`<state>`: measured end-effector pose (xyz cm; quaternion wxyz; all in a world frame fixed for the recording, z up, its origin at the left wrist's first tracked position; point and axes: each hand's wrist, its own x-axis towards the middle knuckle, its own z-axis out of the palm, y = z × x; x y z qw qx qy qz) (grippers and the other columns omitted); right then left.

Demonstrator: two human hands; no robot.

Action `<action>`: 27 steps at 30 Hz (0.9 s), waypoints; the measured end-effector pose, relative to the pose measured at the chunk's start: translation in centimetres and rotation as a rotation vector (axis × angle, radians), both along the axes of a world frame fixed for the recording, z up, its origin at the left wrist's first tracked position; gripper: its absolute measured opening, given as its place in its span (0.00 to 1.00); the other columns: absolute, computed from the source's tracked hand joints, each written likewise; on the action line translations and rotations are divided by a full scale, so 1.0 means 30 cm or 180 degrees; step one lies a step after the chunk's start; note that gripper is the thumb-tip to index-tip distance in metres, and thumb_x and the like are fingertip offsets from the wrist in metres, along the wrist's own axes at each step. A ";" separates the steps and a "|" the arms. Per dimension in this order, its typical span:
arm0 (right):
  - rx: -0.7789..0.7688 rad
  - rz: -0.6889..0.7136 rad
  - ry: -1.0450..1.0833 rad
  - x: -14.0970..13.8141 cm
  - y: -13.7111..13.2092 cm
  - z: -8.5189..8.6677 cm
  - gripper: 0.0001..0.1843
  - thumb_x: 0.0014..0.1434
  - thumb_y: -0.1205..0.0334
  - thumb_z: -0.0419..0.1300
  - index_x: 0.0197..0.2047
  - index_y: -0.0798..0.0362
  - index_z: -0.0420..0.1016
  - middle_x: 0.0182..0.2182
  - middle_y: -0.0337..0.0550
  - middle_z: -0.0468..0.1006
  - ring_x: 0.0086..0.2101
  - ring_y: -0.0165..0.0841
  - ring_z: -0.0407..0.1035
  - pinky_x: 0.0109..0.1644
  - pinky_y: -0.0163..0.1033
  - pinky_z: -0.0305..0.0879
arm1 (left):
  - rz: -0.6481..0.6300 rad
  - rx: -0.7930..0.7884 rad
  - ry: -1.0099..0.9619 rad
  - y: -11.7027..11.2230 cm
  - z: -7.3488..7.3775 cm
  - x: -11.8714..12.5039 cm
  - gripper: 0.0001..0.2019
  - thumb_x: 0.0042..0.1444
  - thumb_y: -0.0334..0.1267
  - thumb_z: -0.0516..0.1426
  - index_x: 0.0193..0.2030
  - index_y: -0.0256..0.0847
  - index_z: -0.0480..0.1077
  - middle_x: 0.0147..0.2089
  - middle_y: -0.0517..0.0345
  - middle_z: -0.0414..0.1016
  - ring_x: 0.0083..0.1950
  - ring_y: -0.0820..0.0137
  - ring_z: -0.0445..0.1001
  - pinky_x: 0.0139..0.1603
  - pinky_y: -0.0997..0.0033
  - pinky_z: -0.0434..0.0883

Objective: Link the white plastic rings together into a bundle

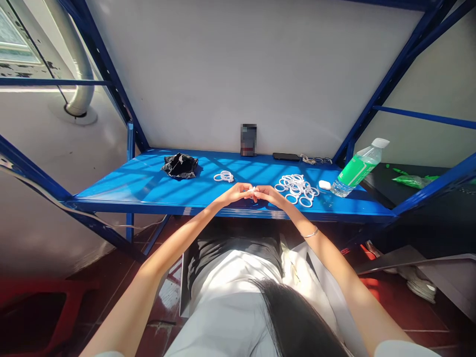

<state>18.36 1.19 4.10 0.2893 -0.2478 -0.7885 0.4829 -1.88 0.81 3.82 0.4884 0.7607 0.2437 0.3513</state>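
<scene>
My left hand (238,192) and my right hand (267,193) meet over the front edge of a blue metal shelf (148,186). Both pinch a small white ring (252,190) between their fingertips. A pile of several white rings (297,188) lies just right of my right hand. A smaller cluster of white rings (223,176) lies behind my left hand. A thin bracelet sits on my right wrist.
On the shelf lie a crumpled black bag (180,165), a dark phone (285,156), a small dark upright box (248,140), a white earbud case (325,185) and a tilted green-labelled water bottle (359,167). Blue rack struts frame both sides. A red stool (33,307) stands lower left.
</scene>
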 end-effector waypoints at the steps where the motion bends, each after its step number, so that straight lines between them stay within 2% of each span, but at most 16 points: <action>1: -0.0040 0.0029 -0.0008 0.000 -0.002 0.002 0.26 0.59 0.36 0.59 0.27 0.51 0.67 0.25 0.39 0.71 0.32 0.34 0.67 0.42 0.43 0.66 | -0.0054 -0.0065 0.0004 -0.003 0.000 0.001 0.26 0.54 0.62 0.60 0.27 0.36 0.68 0.27 0.57 0.73 0.32 0.71 0.71 0.33 0.74 0.64; 4: -0.0138 0.0113 0.0019 -0.004 -0.009 0.003 0.28 0.59 0.36 0.59 0.24 0.51 0.62 0.22 0.34 0.60 0.26 0.28 0.56 0.34 0.37 0.59 | -0.0233 -0.0182 0.0039 -0.008 -0.001 0.003 0.26 0.53 0.61 0.60 0.26 0.35 0.69 0.27 0.58 0.71 0.33 0.72 0.69 0.32 0.75 0.63; 7: -0.0148 0.0178 0.0011 -0.007 -0.012 0.004 0.29 0.58 0.36 0.60 0.23 0.51 0.59 0.22 0.33 0.56 0.26 0.27 0.51 0.31 0.36 0.54 | -0.0308 -0.0214 0.0132 -0.007 -0.007 0.003 0.24 0.53 0.59 0.61 0.28 0.35 0.73 0.29 0.57 0.71 0.32 0.72 0.66 0.30 0.74 0.61; 13: -0.0062 0.0183 -0.0118 0.001 -0.001 -0.005 0.28 0.57 0.38 0.59 0.21 0.50 0.55 0.22 0.33 0.52 0.26 0.28 0.48 0.32 0.38 0.54 | -0.0208 -0.0206 0.0113 -0.002 -0.017 0.007 0.21 0.53 0.55 0.60 0.24 0.37 0.74 0.26 0.57 0.67 0.27 0.74 0.58 0.27 0.72 0.60; 17: 0.0026 0.0134 -0.0048 0.002 0.012 -0.020 0.26 0.57 0.39 0.58 0.22 0.50 0.55 0.22 0.34 0.55 0.26 0.29 0.52 0.33 0.39 0.58 | -0.0131 -0.0069 -0.0124 -0.002 -0.014 0.009 0.23 0.55 0.55 0.58 0.22 0.36 0.70 0.25 0.59 0.65 0.24 0.77 0.53 0.25 0.73 0.57; 19: 0.0222 0.0039 -0.0063 0.001 0.014 -0.026 0.23 0.58 0.41 0.59 0.25 0.50 0.61 0.24 0.36 0.62 0.28 0.30 0.58 0.36 0.39 0.62 | -0.0003 0.0168 -0.0051 -0.001 -0.007 0.003 0.24 0.58 0.55 0.56 0.23 0.36 0.68 0.23 0.61 0.61 0.24 0.76 0.55 0.26 0.72 0.59; 22: 0.0801 -0.0367 -0.0084 -0.003 0.011 -0.031 0.16 0.60 0.46 0.58 0.37 0.51 0.69 0.36 0.42 0.72 0.36 0.35 0.67 0.42 0.42 0.68 | 0.0333 0.0671 0.0236 0.004 0.009 -0.019 0.24 0.62 0.56 0.51 0.26 0.38 0.67 0.24 0.60 0.63 0.29 0.72 0.63 0.33 0.69 0.65; 24: 0.1245 -0.0727 -0.0165 -0.005 0.007 -0.032 0.13 0.62 0.51 0.56 0.44 0.50 0.71 0.44 0.45 0.74 0.39 0.36 0.69 0.46 0.44 0.69 | 0.0641 0.1118 0.0633 0.011 0.021 -0.044 0.22 0.65 0.52 0.49 0.27 0.39 0.66 0.28 0.56 0.67 0.34 0.68 0.67 0.38 0.67 0.66; 27: 0.1745 -0.1263 -0.0372 -0.007 0.000 -0.035 0.10 0.65 0.58 0.53 0.47 0.49 0.71 0.46 0.46 0.75 0.42 0.37 0.70 0.48 0.45 0.69 | 0.1261 0.1944 0.1456 0.033 0.033 -0.091 0.17 0.67 0.45 0.48 0.29 0.40 0.67 0.32 0.51 0.70 0.41 0.62 0.68 0.41 0.65 0.67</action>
